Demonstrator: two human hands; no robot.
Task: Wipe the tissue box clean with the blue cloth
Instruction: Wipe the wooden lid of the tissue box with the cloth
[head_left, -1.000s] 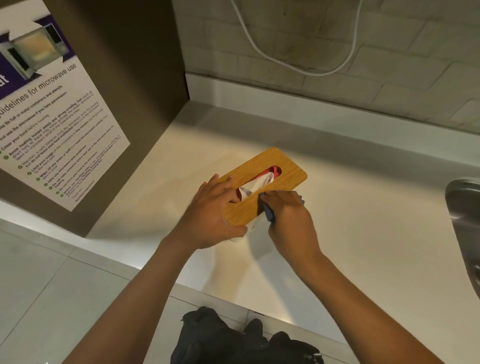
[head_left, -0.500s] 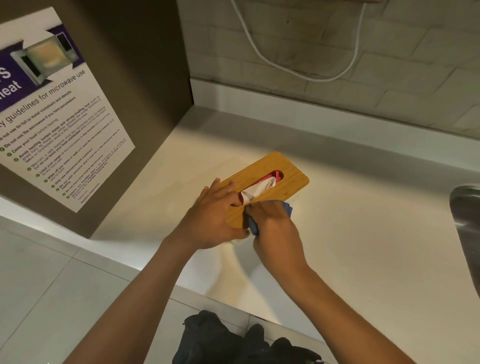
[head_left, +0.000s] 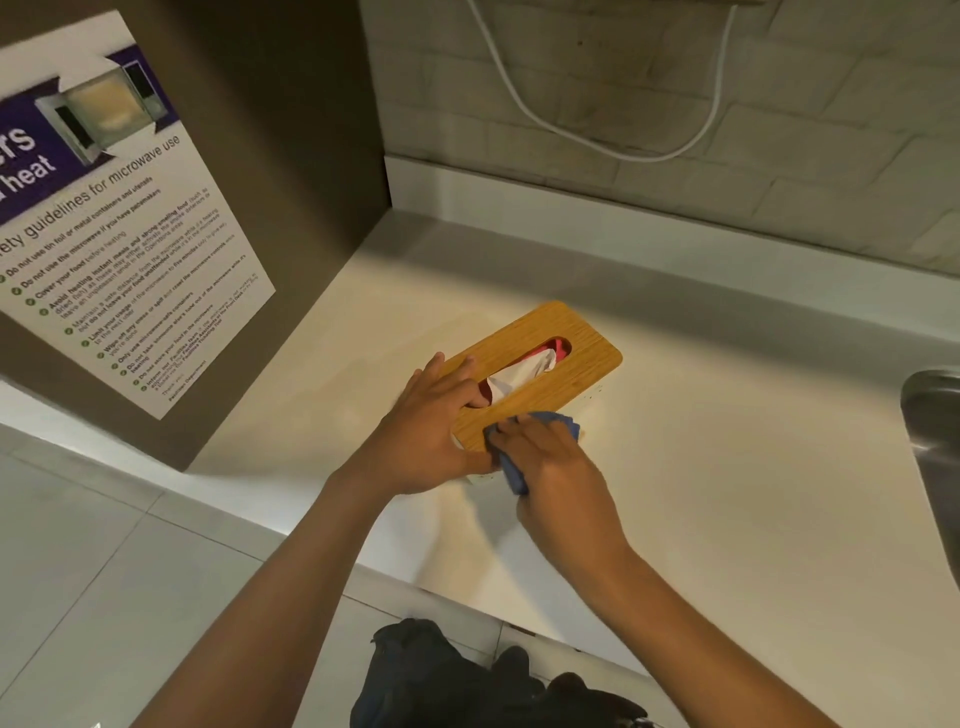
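Note:
The tissue box (head_left: 582, 364) has a wooden lid with an oval slot and a white tissue poking out; it lies on the pale counter (head_left: 727, 493). My left hand (head_left: 431, 431) grips the box's near left end, fingers over the lid by the slot. My right hand (head_left: 550, 467) presses the crumpled blue cloth (head_left: 519, 473) against the near right edge of the box. Most of the cloth is hidden under my fingers.
A brown cabinet side with a microwave guidelines poster (head_left: 119, 234) stands at the left. A steel sink rim (head_left: 935, 447) is at the far right. A white cable (head_left: 597, 135) hangs on the tiled back wall. The counter's front edge runs below my arms.
My right hand has slid the blue cloth along the box's near edge, and more cloth shows past my fingers now. My left hand keeps its hold on the box.

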